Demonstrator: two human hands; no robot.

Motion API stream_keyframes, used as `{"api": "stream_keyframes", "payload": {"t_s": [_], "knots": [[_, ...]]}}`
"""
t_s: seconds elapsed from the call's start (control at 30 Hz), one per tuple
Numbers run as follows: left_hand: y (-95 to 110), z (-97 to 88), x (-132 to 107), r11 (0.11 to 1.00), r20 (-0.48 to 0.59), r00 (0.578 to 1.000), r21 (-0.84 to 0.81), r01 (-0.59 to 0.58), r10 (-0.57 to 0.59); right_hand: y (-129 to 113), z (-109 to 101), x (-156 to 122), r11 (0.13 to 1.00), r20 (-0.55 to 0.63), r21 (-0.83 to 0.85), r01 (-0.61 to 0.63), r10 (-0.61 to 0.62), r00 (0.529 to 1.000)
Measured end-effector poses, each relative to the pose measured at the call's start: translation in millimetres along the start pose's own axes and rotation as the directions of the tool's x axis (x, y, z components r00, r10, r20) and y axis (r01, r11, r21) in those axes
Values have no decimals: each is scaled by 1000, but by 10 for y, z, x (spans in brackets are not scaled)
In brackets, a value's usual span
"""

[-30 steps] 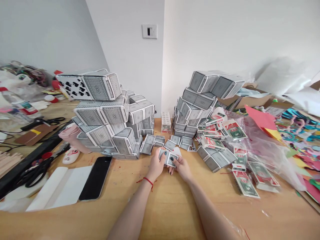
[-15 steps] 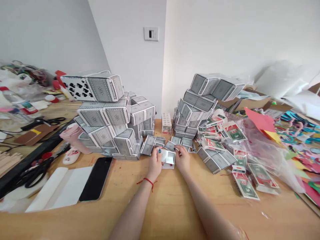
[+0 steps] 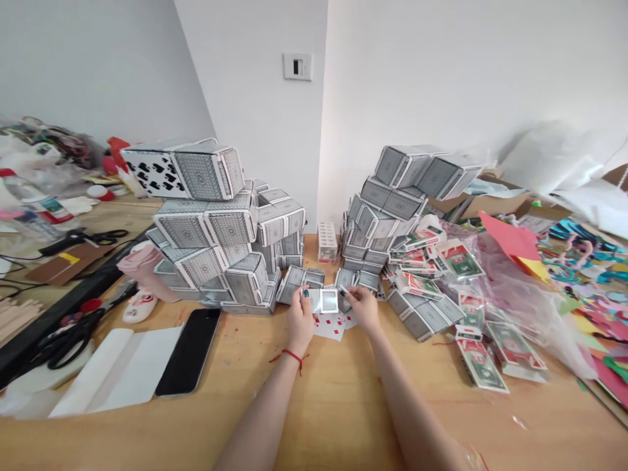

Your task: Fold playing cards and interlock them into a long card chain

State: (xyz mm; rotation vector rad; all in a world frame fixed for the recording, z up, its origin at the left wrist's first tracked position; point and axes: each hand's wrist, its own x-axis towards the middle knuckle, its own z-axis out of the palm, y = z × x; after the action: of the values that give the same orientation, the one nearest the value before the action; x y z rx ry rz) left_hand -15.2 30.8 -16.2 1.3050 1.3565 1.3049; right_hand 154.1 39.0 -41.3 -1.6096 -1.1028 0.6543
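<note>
My left hand (image 3: 300, 322), a red cord at its wrist, is closed on grey-backed playing cards (image 3: 324, 301) held low over the table. Light glares off their shiny backs, so whether they are folded cannot be told. Just to the right, the fingers of my right hand (image 3: 364, 309) pinch what looks like a playing card (image 3: 342, 290), seen nearly edge-on. Under both hands, red diamond cards (image 3: 330, 327) lie face up on the wooden table (image 3: 338, 405). Small blocks of folded cards (image 3: 293, 282) sit behind the left hand.
Stacked card blocks rise at left (image 3: 203, 226) and right (image 3: 392, 196). A clear-wrapped pack (image 3: 326, 242) stands between them. Red-green card boxes (image 3: 483, 363) and loose card blocks (image 3: 426, 314) lie at right. A phone (image 3: 189, 352) and black scissors (image 3: 69, 340) are at left.
The held cards have shifted slightly left and up. My right hand has moved a little to the right, and the red diamond cards below now show more fully.
</note>
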Motion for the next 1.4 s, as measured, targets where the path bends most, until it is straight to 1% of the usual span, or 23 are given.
{"api": "stream_keyframes", "payload": {"t_s": [0.07, 0.1, 0.2, 0.3, 0.5, 0.67, 0.87, 1.07, 1.27, 1.4], "knots": [[14, -5, 0, 1000, -28, 1000, -30, 5, -6, 23, -42, -74, 981, 53, 159, -109, 102, 993], [17, -8, 3, 999, -41, 999, -44, 8, -9, 26, -54, -113, 962, 85, 235, -142, 126, 988], [3, -14, 19, 998, -52, 998, -69, 14, -18, -1, -64, -215, 895, 149, 416, -163, 110, 983], [-32, -9, 31, 998, -45, 999, -63, 7, -10, -50, -58, -269, 862, 201, 480, -161, 71, 977], [-40, 5, 17, 999, -23, 1000, -42, -22, 21, -78, -45, -275, 837, 249, 511, -195, 73, 966], [3, -34, 28, 998, -32, 999, -46, -37, 35, -78, -40, -278, 825, 242, 525, -208, 90, 966], [-18, -54, 50, 998, -39, 997, -23, -63, 63, -117, -50, -282, 826, 244, 522, -214, 96, 965], [-10, -53, 43, 999, -28, 999, -10, -44, 44, -116, -54, -289, 835, 237, 510, -208, 97, 967], [-36, -58, 56, 987, -76, 987, 89, -135, 142, -153, -33, -301, 855, 227, 486, -181, 77, 971], [-30, -59, 55, 983, -90, 983, 109, -150, 160, -188, -26, -314, 871, 221, 458, -176, 80, 972]]}}
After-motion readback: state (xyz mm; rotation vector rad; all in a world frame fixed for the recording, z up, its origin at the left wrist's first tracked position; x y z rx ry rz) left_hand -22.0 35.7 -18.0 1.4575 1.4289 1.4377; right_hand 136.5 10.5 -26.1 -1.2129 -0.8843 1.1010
